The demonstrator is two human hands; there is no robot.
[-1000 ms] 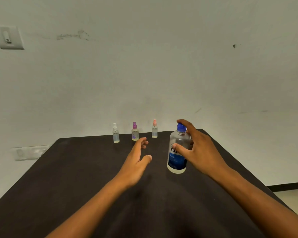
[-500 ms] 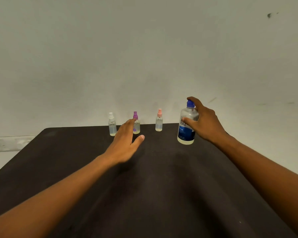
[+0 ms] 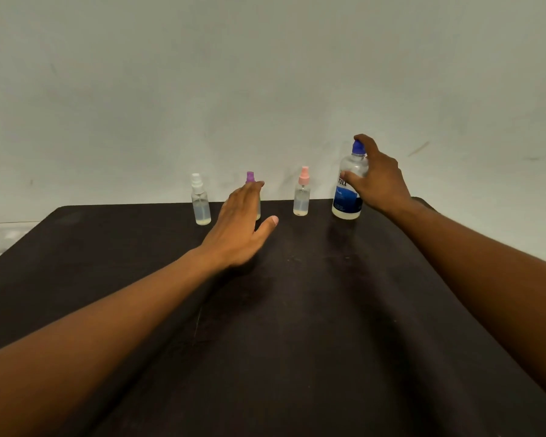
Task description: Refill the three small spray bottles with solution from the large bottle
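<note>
Three small clear spray bottles stand in a row along the far edge of the dark table (image 3: 297,326): a white-capped one (image 3: 200,200), a purple-capped one (image 3: 250,178) and a pink-capped one (image 3: 302,192). My left hand (image 3: 241,227) reaches out flat with fingers apart, right in front of the purple-capped bottle and hiding most of it; contact with it is unclear. The large clear bottle (image 3: 347,187) with a blue cap and blue label stands upright at the right end of the row. My right hand (image 3: 377,178) grips its upper body, a finger on the cap.
A pale wall (image 3: 265,74) rises directly behind the table's far edge. The table's rounded far corners lie at left and right of the bottle row.
My right hand has carried the large bottle away from me to the far edge beside the pink-capped bottle. My left hand has reached forward to the purple-capped bottle. The view tilted down.
</note>
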